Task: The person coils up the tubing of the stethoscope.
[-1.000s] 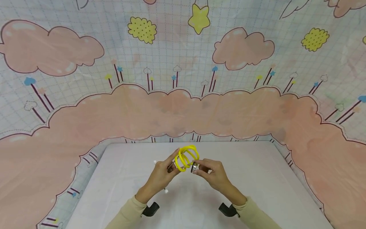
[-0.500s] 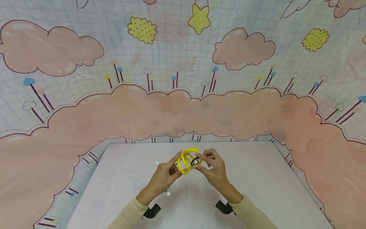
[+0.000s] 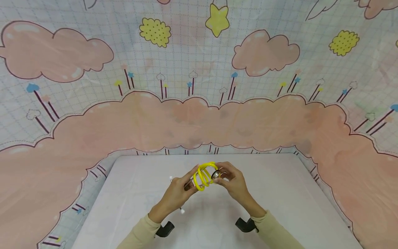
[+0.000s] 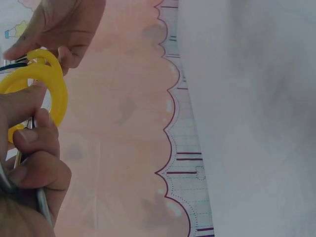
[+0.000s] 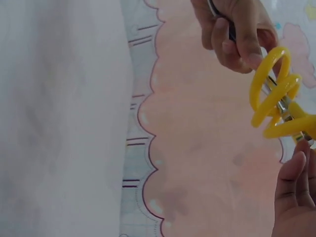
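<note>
A stethoscope with yellow tubing, wound into a coil, is held up over the white table. My left hand grips the coil's left side together with the metal ear tubes. White ear tips stick out past that hand. At the coil's right end, my right hand pinches the round metal chest piece, which has a dark rim. The left wrist view shows the yellow loops around the fingers. In the right wrist view, metal tubing runs through the coil between both hands.
The white table spreads beneath both hands. Behind and around it hangs a cloth backdrop printed with pink clouds. Black curved pieces sit at both wrists, below beige sleeves.
The chest piece has gone from beside the coil's lower right to its right end. My right hand's fingers have shifted round it. The coil and left hand have moved slightly right and down.
</note>
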The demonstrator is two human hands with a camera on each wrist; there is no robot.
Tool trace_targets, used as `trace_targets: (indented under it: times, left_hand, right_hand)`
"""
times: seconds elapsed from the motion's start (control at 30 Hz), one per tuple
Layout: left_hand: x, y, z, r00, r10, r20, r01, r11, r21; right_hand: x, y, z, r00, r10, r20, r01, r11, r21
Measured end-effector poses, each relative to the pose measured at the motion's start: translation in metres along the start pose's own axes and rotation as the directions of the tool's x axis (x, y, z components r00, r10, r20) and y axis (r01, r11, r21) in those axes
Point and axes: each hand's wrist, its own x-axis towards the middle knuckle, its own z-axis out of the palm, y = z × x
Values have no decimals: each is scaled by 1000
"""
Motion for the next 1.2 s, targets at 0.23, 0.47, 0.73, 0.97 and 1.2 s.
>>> trace_targets:
  times: [0.23, 0.47, 0.73, 0.97, 1.2]
  left_hand:
    - [1, 0, 1, 1000, -6, 11, 6, 1000, 0]
    - [0, 4, 1, 999, -29, 39, 27, 999, 36]
    - [1, 7, 2, 996, -24, 87, 14, 994, 113]
    - [1, 7, 5, 998, 3, 69, -12, 990, 142]
    - [1, 9, 7, 997, 23, 75, -35, 986, 161]
  right_hand:
    - [-4, 4, 0, 999, 36, 8, -37, 998, 46]
    - [1, -2, -5, 959, 273, 81, -277, 960, 38]
    - [3, -2, -7, 901, 413, 131, -415, 910, -14]
    - [0, -4, -1, 945, 321, 71, -310, 942, -132]
    - [1, -6, -1, 929, 364, 71, -360, 931, -62]
